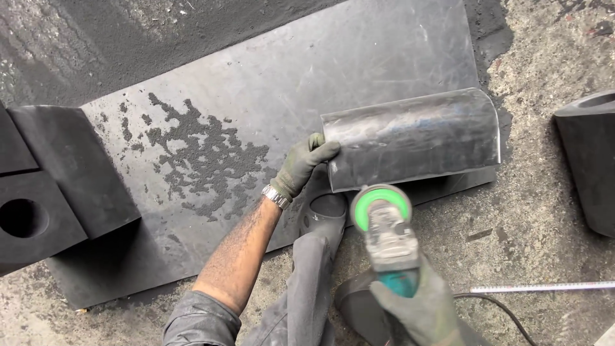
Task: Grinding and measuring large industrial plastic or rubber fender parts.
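- Blocks (45,211) lie at nine o'clock, well clear of the work.
- Left hand (301,165) clasps the left end of the slab (413,138); press firmly so it cannot shift.
- Right hand (419,304), wrapped around the grinder (384,224), should run the disc evenly along the slab's six o'clock edge.
- Tape (544,288) lies at four o'clock, near the cord.

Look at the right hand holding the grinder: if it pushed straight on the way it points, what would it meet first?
Probably the near edge of the curved black piece; the grinder in the right hand already sits close to it.
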